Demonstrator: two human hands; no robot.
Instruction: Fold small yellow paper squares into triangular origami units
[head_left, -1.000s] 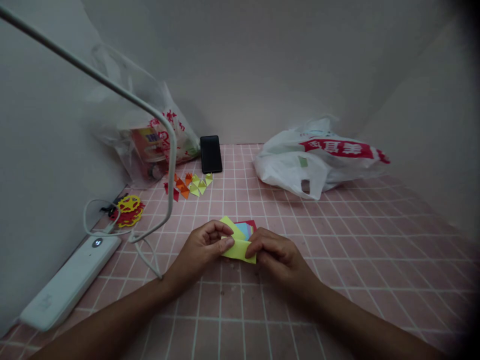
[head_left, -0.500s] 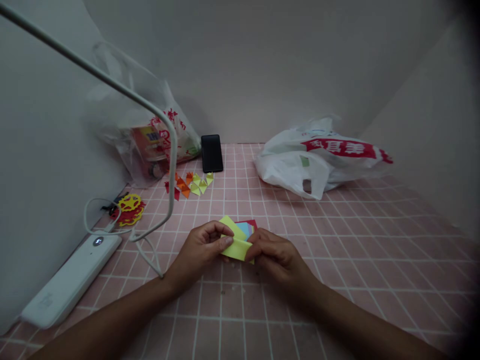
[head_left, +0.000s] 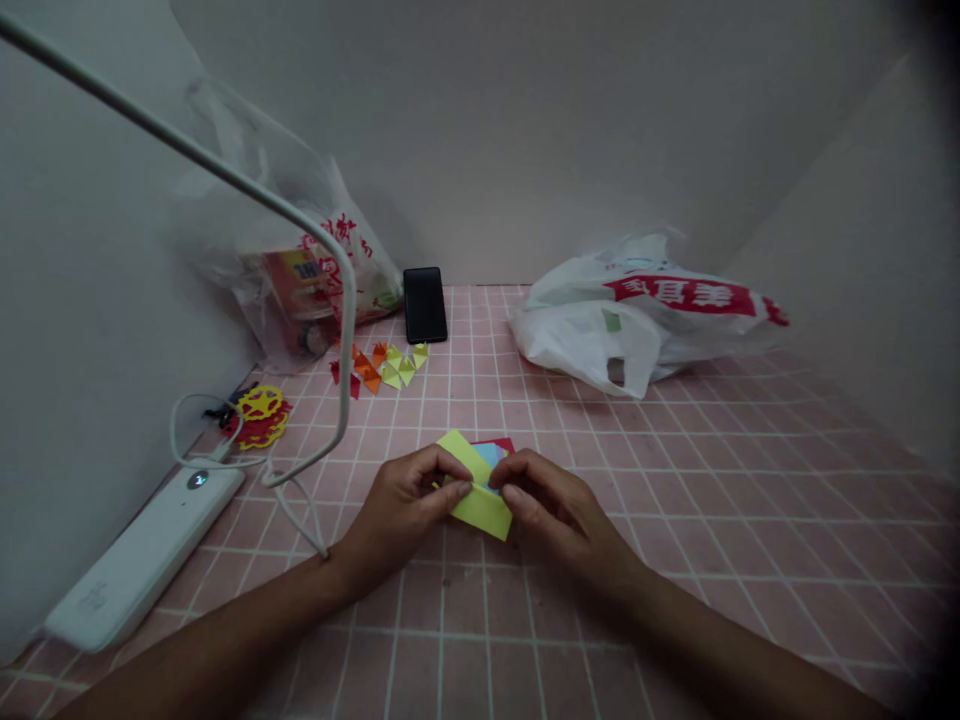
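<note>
A yellow sheet of paper (head_left: pixel 484 514) is pinched between my two hands at the middle of the tiled surface. My left hand (head_left: pixel 414 500) grips its left part with thumb and index finger. On the upper right edge of the same sheet, my right hand (head_left: pixel 553 508) closes thumb and fingertips. Just beyond lies a stack of coloured paper, with a yellow sheet (head_left: pixel 455 444), a light blue one (head_left: pixel 490 454) and a red one (head_left: pixel 504 442) showing; my fingers cover part of it.
Small folded paper pieces (head_left: pixel 367 372) in red, orange and yellow lie behind my left hand. A black phone (head_left: pixel 425 305) rests near the wall. Plastic bags (head_left: pixel 360 260) (head_left: pixel 585 335) stand at both sides. A white power bank (head_left: pixel 146 560), its cable (head_left: pixel 346 330) and yellow-red cutouts (head_left: pixel 260 415) sit left.
The yellow sheet has turned so its lower flap hangs further down toward me. My right fingers have shifted up to the sheet's upper edge; my left hand has barely moved.
</note>
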